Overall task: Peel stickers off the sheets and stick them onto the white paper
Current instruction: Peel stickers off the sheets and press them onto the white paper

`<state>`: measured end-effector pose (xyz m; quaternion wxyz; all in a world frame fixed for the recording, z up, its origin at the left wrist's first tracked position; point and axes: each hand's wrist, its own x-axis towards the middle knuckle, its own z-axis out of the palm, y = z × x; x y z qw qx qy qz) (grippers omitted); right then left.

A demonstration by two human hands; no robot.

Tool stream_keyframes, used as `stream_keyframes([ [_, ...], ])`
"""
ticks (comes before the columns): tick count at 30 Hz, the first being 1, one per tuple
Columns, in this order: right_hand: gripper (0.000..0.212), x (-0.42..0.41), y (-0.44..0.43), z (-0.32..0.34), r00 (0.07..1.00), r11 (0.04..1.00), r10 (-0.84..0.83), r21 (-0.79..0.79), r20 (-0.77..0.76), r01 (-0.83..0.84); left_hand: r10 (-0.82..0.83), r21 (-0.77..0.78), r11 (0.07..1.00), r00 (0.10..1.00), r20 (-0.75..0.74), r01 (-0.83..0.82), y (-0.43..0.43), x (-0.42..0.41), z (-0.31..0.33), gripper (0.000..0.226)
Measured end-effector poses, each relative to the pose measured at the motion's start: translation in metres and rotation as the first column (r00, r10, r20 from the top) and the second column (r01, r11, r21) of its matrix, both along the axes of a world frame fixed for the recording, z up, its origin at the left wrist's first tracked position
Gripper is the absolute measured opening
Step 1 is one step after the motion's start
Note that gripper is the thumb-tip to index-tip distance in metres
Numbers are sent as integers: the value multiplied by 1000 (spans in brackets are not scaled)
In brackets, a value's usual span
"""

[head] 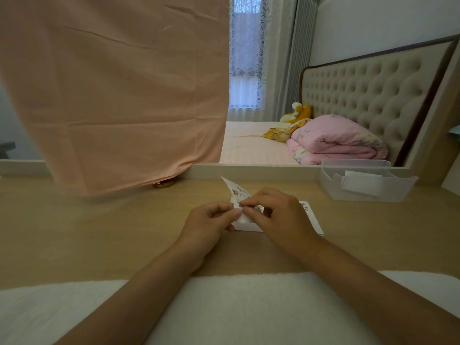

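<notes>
— Your left hand (211, 221) comes in from the lower left with its fingers curled, thumb and forefinger pinching the near edge of the sticker sheet (237, 191). Wrist low, forearm running across the white towel (249, 307) at the table's near edge.

— And your right hand (280, 215)?

— It arches over from the other side, knuckles up, fingers bent. Its thumb and forefinger tips meet on the same sheet, right against your left fingertips. Whether a sticker has lifted between them is too small to tell.

— Where does the sheet itself sit for you?

— Raised off the wooden table (99, 232), its far end curling up and away from you, with small printed figures on it.

— And your white paper (312, 220)?

— Flat on the table directly beneath both hands, mostly covered by them. Its right part shows past your right wrist, with a few small figures at the far corner.

— Anything else near you?

— A clear plastic tray (368, 186) with white slips in it stands to your far right, well apart from the paper. A pink cloth (112, 95) hangs at your far left.
</notes>
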<state>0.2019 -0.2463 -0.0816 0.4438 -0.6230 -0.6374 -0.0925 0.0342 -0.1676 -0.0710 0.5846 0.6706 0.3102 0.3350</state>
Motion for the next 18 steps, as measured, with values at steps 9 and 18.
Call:
stream_keyframes([
  [9,14,2,1,7,998,999,49,-13,-31,-50,26,378,925,998,55,-45,2,0,0,19],
  [18,9,2,2,11,996,997,68,-41,-66,-71,26,531,847,999,20,-33,8,0,-2,29],
])
